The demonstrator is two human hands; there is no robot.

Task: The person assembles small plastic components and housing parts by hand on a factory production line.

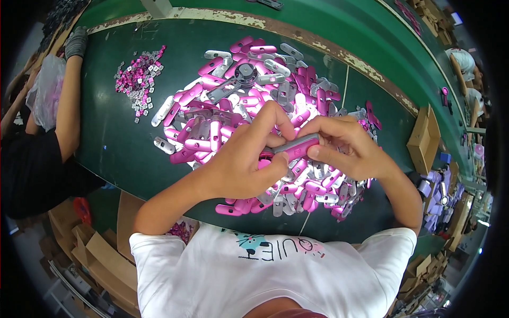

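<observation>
A long, rounded pink-and-grey casing (298, 149) is held between my two hands over the heap of parts. My left hand (245, 156) has its fingers bent around the left end, where a round pink-and-dark piece (265, 157) shows partly beneath them. On the right end, my right hand (351, 147) pinches the casing between thumb and fingers. Around and below both hands lie many loose pink and silver-grey oblong shells (201, 127). Atop the heap's far side rests a dark grey piece with a round head and a long handle (245, 75).
The green tabletop (114, 148) carries a smaller pile of tiny pink and clear square pieces (139, 79) at far left. A co-worker's gloved hand (77, 42) is at the left edge. An open cardboard box (424, 139) sits at right; a chipped raised ledge (297, 34) bounds the far side.
</observation>
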